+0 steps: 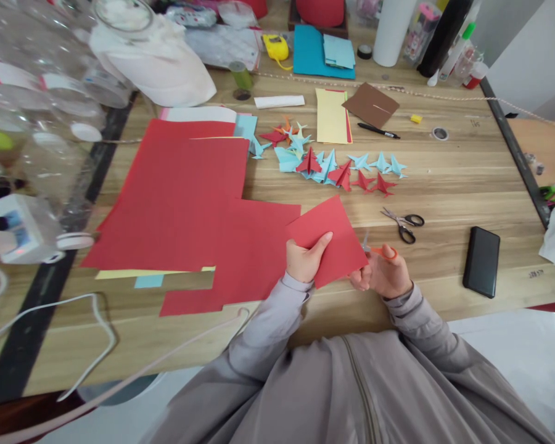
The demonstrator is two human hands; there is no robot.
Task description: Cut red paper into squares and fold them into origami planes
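Observation:
My left hand [304, 259] grips a red square of paper [326, 237], with the thumb lying on top and the other fingers hidden beneath. Close to the paper's right corner, my right hand [386, 274] is closed on orange-handled scissors [380, 251]. The blades, partly visible, stand apart beside the paper's edge. Under and left of the held square lies a larger red sheet [259, 246], which overlaps a stack of big red sheets [180, 197]. Beyond my hands, folded red and blue paper cranes [340, 176] sit in rows.
Black-handled scissors [404, 223] lie right of the cranes, and a black phone [481, 262] is at the right. Yellow paper [332, 116], brown paper [370, 107] and a black pen [378, 131] lie farther back. Plastic bottles [50, 129] crowd the left, near a white cable [104, 327].

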